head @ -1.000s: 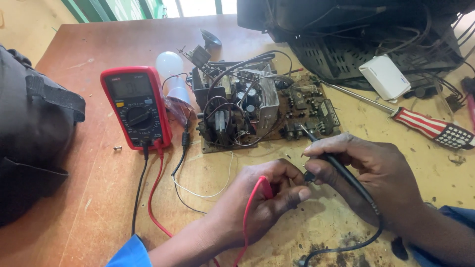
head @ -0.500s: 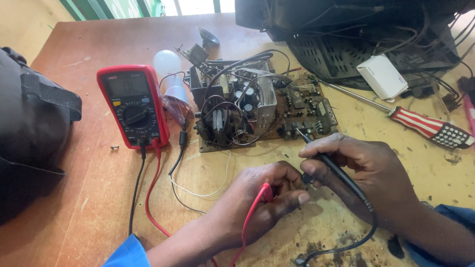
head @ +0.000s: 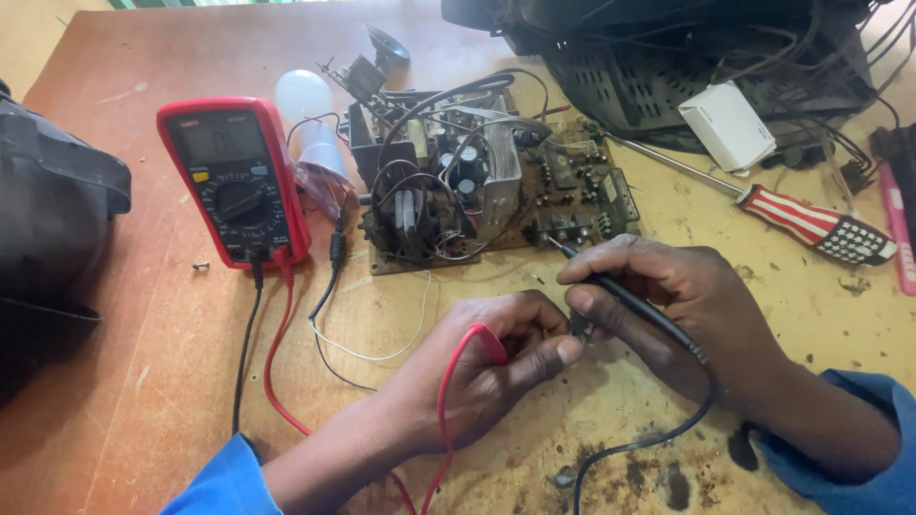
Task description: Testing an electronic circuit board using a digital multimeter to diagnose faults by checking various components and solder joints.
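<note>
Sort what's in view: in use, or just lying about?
In use: red probe in left hand; black probe in right hand; meter; small part between fingers.
Lying about: board, screwdriver, bulb, white box, bag.

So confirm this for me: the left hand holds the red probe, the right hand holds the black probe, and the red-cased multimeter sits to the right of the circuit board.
One detail is wrong. The red-cased multimeter sits to the left of the circuit board, not the right, as the head view shows. The rest stands: the left hand holds the red probe and the right hand holds the black probe.
</note>
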